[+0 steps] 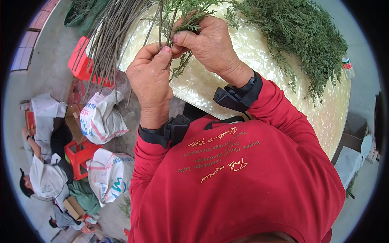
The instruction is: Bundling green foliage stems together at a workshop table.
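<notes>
At the near edge of a pearly, shiny table (251, 60), my left hand (150, 79) pinches thin brown stems (160, 22) between thumb and fingers. Close against it, my right hand (210, 42) is closed on a green conifer sprig (194, 10), its thumb and fingertips pressed together. Sprig and stems meet between the two hands; the exact joint is hidden by my fingers. Part of the greenery (181, 65) hangs below my fingertips. A bundle of long bare brown stems (115, 34) lies to the left, its ends jutting past the table edge.
A big heap of conifer greenery (300, 36) covers the far right of the table, beside a plastic bottle (348, 67). On the left are a red plastic container (81, 60), white woven sacks (103, 117), a red stool (79, 156) and a seated person (46, 178).
</notes>
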`<action>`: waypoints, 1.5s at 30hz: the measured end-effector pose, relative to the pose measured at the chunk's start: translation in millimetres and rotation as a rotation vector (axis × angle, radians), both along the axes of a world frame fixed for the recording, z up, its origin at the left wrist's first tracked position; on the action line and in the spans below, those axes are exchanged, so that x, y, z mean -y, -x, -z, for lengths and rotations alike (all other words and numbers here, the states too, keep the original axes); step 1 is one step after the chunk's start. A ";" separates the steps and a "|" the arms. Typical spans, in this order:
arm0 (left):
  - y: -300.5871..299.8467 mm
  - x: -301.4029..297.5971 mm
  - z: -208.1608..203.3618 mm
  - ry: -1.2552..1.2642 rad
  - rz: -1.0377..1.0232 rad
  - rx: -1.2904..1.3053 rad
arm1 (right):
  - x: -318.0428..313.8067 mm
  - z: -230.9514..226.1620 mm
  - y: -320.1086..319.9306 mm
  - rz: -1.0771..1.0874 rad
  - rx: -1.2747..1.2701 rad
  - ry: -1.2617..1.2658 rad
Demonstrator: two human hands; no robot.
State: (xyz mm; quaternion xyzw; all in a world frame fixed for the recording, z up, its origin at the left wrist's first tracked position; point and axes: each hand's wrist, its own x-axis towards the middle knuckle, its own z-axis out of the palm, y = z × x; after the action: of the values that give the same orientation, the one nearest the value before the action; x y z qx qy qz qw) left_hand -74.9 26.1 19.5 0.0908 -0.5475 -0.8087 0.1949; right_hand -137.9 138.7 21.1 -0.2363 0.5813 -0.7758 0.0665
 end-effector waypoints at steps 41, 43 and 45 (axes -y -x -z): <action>-1.9 -19.8 2.4 0.144 -0.081 -0.063 | 5.5 0.5 -16.6 0.159 0.086 0.101; -1.2 -19.3 3.0 0.166 -0.092 -0.054 | 5.6 1.2 -15.5 0.147 0.101 0.102; -0.2 -19.1 3.6 0.209 -0.115 -0.037 | 5.4 2.4 -14.2 0.168 0.065 0.065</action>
State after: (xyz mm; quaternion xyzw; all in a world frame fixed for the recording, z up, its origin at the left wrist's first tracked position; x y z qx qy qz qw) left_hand -74.7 45.2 15.8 0.0863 -0.6189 -0.7362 0.2597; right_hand -123.6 133.4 18.8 -0.1635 0.5711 -0.8043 0.0122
